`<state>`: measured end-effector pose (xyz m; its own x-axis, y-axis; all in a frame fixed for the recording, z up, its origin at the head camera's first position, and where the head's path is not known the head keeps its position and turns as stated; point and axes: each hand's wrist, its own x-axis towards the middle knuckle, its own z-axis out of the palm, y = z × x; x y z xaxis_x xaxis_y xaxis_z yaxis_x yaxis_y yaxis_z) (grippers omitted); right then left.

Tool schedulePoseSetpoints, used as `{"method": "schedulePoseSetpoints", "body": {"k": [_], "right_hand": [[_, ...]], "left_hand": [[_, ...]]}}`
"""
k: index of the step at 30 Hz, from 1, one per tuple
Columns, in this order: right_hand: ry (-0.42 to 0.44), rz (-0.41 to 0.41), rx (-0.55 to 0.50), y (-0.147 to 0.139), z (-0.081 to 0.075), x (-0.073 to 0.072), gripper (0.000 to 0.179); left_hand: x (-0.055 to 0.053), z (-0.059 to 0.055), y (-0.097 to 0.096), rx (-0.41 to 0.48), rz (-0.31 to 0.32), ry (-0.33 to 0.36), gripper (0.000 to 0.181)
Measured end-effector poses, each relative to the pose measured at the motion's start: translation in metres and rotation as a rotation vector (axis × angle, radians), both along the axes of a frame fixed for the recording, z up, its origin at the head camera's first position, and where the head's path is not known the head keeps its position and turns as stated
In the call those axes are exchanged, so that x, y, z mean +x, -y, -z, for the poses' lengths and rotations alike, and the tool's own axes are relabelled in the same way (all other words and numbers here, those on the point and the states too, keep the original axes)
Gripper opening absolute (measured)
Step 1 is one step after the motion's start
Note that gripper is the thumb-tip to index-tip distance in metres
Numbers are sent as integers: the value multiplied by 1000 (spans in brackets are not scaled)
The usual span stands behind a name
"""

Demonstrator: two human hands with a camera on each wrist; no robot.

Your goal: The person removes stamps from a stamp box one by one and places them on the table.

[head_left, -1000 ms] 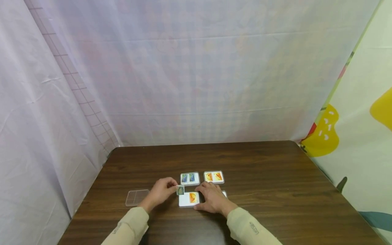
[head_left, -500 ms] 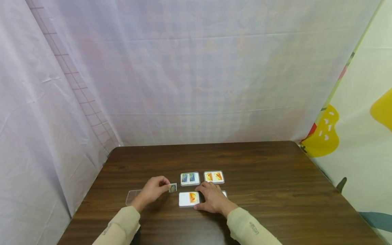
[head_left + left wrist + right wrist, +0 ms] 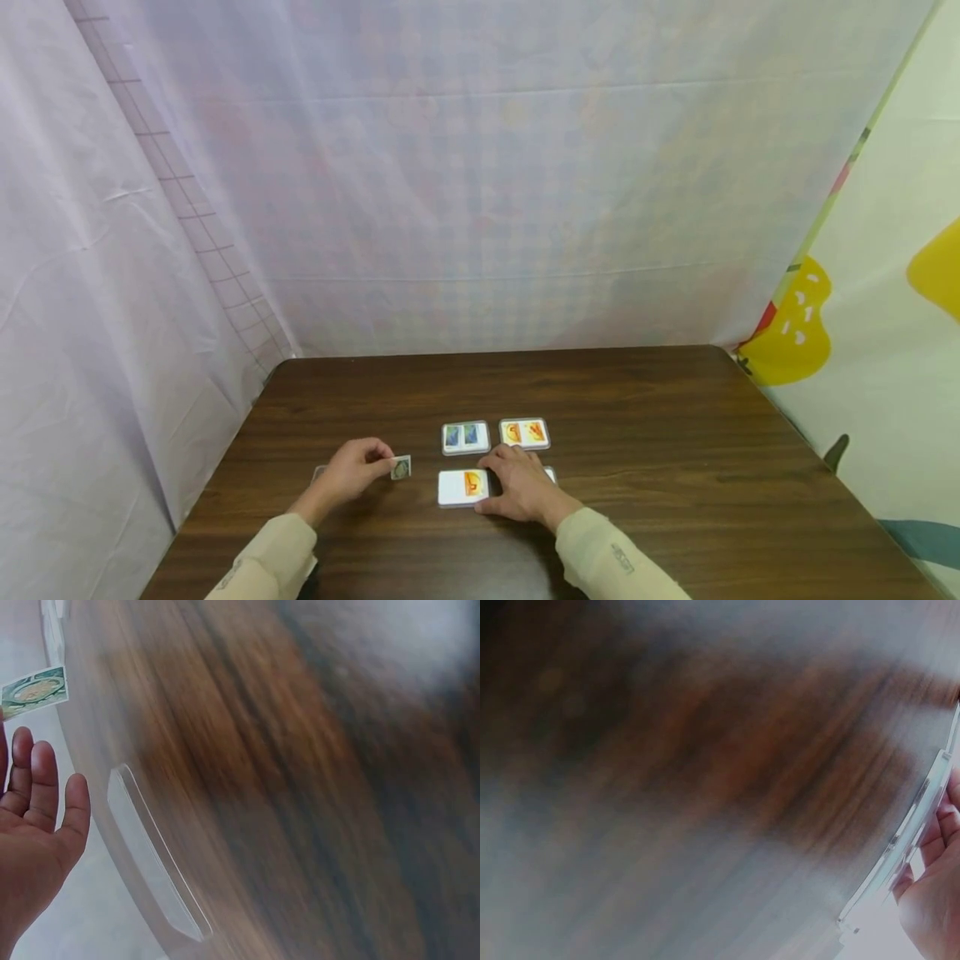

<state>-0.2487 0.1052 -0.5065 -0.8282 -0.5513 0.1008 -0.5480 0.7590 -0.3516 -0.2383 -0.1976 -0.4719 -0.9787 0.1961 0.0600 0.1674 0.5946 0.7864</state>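
My left hand [image 3: 348, 475] pinches a small stamp [image 3: 401, 467] by its left edge, above the table left of the cases. The stamp [image 3: 35, 691] has a green picture with an oval in a white border; the other fingers are loosely spread. My right hand [image 3: 522, 483] holds the right side of the front plastic case [image 3: 453, 489], thumb at its near corner and fingertips at its far corner. That case bears a white card with one orange stamp [image 3: 475, 482] on its right half. Another case [image 3: 551, 474] lies mostly hidden under my right hand.
Behind stand two more cases: one with blue-green stamps [image 3: 465, 437], one with orange stamps [image 3: 524, 433]. A clear plastic lid [image 3: 157, 859] lies on the brown wooden table [image 3: 630, 392] at left, mostly hidden behind my left hand in the head view. White curtains [image 3: 480, 183] hang beyond.
My left hand has moved left with the stamp, away from over the front case, and now covers most of the clear lid. The right hand and the cases have stayed put.
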Motion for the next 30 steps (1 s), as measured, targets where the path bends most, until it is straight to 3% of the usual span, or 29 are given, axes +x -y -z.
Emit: {"method": "schedulePoseSetpoints", "body": {"k": [15, 22, 30], "right_hand": [[13, 1, 6, 0, -2, 1, 62], [23, 6, 1, 0, -1, 1, 62], [19, 0, 3, 0, -1, 1, 63]], "left_hand": [[1, 5, 17, 128, 11, 138, 6], [-6, 7, 19, -74, -43, -14, 6], [-16, 10, 16, -199, -15, -118, 8]]}}
